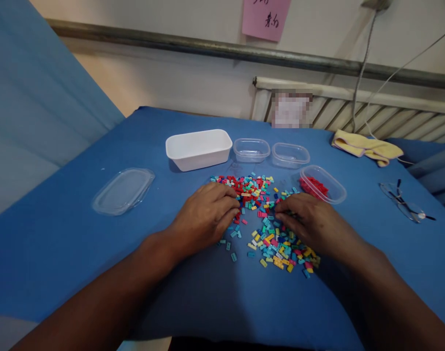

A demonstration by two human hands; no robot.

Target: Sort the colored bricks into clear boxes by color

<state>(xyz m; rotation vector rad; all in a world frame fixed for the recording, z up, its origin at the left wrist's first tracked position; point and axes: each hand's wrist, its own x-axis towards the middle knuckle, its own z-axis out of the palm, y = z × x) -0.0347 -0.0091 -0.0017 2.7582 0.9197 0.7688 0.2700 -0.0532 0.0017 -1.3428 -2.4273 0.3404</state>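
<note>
A heap of small red, teal, yellow, pink and blue bricks [266,224] lies spread on the blue table [61,243]. My left hand [203,214] rests palm down at the heap's left edge, fingers curled onto the red bricks. My right hand [310,222] lies on the heap's right side, fingertips pinched together among the bricks; what they hold is too small to name. A clear tub [322,184] with red bricks in it stands just beyond my right hand.
A white rectangular tub [198,148] and two clear tubs [251,149] [290,155] stand behind the heap. A clear lid [123,190] lies at the left. A yellow cloth [364,146] and glasses [405,202] lie at the right. A radiator stands behind the table.
</note>
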